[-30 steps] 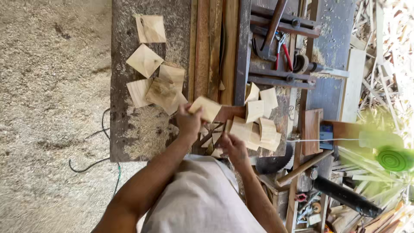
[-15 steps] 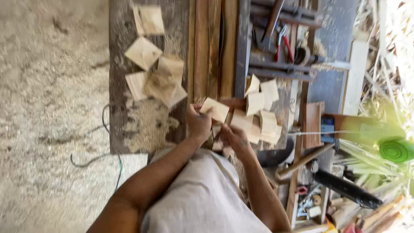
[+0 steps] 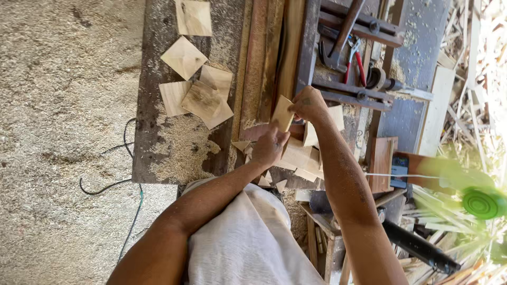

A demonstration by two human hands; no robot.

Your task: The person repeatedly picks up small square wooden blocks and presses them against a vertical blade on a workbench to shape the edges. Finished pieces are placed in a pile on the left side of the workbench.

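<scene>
The sawdust floor point(image 3: 58, 132) fills the left of the view, with a black cable point(image 3: 113, 182) curling across it near the desk. The desk point(image 3: 153, 153), dark and worn, runs up the middle; a drift of sawdust point(image 3: 182, 150) lies on its near left part. Long planks point(image 3: 269, 53) stand side by side along its centre, and to their right a dark metal frame point(image 3: 348, 89) carries a hammer point(image 3: 343, 37) and red-handled pliers point(image 3: 356, 60). At the far right a green fan point(image 3: 483, 203) blurs over a heap of wood scraps point(image 3: 475, 63).

On the far left of the desk lie loose square wood pieces point(image 3: 198, 95), some overlapping, one apart at the top edge. A second stack of pieces point(image 3: 301, 158) sits right of centre, just under the arms.

The left hand point(image 3: 269, 148) and the right hand point(image 3: 309, 104) meet at the middle of the desk. Both grips pinch one small wood square point(image 3: 283, 113), held tilted above the stack: the left hand's fingers close on its near edge, the right hand's on its far right corner.
</scene>
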